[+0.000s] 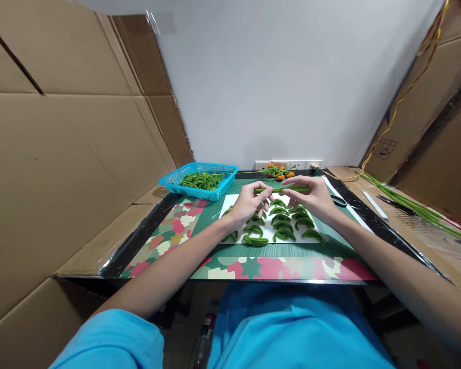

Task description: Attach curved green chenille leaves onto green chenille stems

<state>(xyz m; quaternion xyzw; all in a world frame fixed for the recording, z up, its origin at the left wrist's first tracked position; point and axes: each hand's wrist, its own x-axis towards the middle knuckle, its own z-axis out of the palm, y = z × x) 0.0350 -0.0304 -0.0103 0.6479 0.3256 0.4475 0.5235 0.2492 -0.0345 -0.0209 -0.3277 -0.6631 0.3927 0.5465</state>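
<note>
Between my two hands a green pipe cleaner (277, 190) stretches level above the table. My left hand (252, 197) pinches it toward its left end, thumb against fingers. My right hand (308, 195) holds the other end, its fingers curled around the fuzzy stem. Below them lies a white sheet (267, 237) with several rows of bent green pipe cleaner pieces (282, 225), curved like arcs. Part of these rows is hidden by my hands. A small stack of such pieces (255, 240) sits near the sheet's front edge.
A blue basket (215, 195) with green pieces (202, 180) stands at the back left. Orange flowers (279, 173) lie by the wall sockets (297, 165). Scissors (338, 201) rest by my right wrist. Long green stems (411, 205) and a yellow cable (397, 102) are at right.
</note>
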